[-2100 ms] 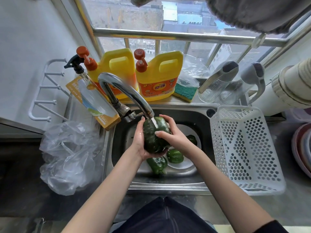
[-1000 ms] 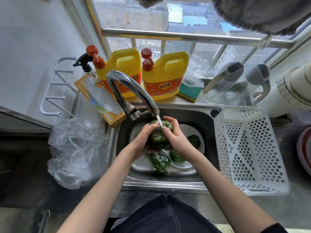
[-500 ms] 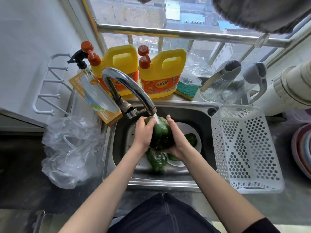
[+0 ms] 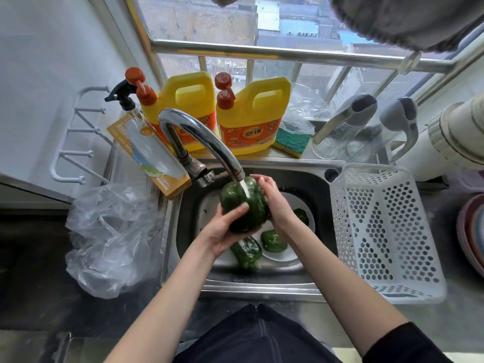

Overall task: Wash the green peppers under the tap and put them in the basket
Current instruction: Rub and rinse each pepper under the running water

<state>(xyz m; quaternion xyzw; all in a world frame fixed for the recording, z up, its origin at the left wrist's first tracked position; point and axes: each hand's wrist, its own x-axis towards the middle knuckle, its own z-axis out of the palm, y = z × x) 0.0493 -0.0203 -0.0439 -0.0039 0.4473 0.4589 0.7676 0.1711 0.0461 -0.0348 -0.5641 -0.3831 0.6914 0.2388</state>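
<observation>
A: What is held under the curved chrome tap [image 4: 199,138]?

B: A large dark green bell pepper [image 4: 242,204] is held above the stainless steel sink [image 4: 262,286], directly under the spout. A thin stream of water [image 4: 245,190] is seen falling on its upper side.

A: How are the hands placed?

B: The pepper is cupped from below by the left hand [image 4: 225,231], with the thumb laid across its front. The right hand [image 4: 275,203] is pressed against the pepper's right side, its fingers curled over the top near the stream. The pepper is thus gripped between both hands.

A: Where are the other peppers?

B: Three smaller green peppers are left in the sink. One long pepper [image 4: 247,254] is lying on the steel bottom at the edge of a round white plate [image 4: 282,256]. A second pepper [image 4: 273,241] is lying on that plate. A third pepper [image 4: 301,216] is partly hidden behind the right wrist.

A: And the basket?

B: A white perforated plastic basket [image 4: 382,231] is set on the table just to the right of the sink, touching its rim. No pepper is seen inside it.

A: What else is seen around the sink?

B: Two yellow detergent jugs with red pump tops [image 4: 251,119] are stood on the ledge behind the tap, with a green and yellow sponge [image 4: 290,140] beside them. A crumpled clear plastic bag [image 4: 112,237] is lying to the left of the sink.
</observation>
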